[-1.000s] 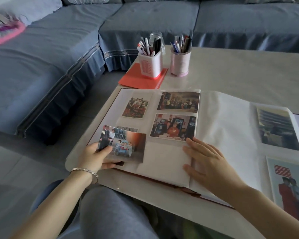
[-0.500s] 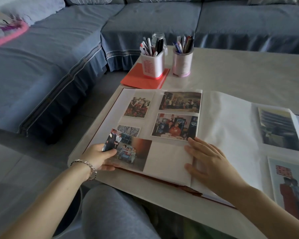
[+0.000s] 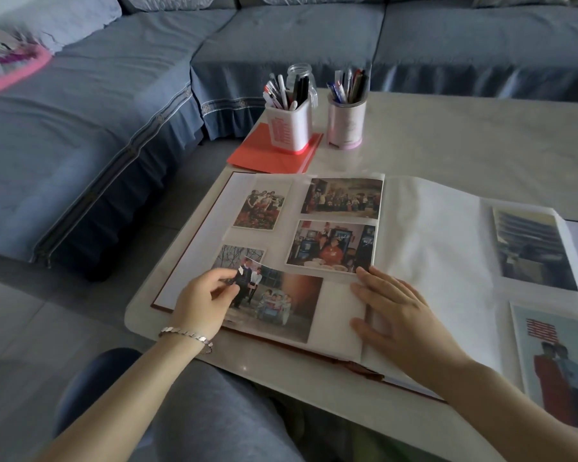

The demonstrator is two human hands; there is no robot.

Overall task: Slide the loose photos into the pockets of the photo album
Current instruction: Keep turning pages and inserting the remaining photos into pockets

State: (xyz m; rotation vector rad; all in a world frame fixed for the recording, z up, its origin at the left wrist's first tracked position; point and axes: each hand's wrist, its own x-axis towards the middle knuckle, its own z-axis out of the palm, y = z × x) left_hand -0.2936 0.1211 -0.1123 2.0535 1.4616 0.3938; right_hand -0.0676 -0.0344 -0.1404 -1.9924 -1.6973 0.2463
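Head view: left hand pinches, fingers closed narrowly, the left short edge of the glossy rectangular colour photo. It lies on the open white-paged photo album, near-left corner, long axis pointing toward the spine. Right hand presses flat beside the spine. Likely feed: rightward.

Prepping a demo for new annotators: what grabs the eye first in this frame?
The open photo album fills the near side of the table, its left page holding pocketed prints. Low on that page the left hand pinches the left edge of a loose photo, while the right hand lies flat by the spine. Behind stand a square pen cup and a round pen cup, before a blue sofa.
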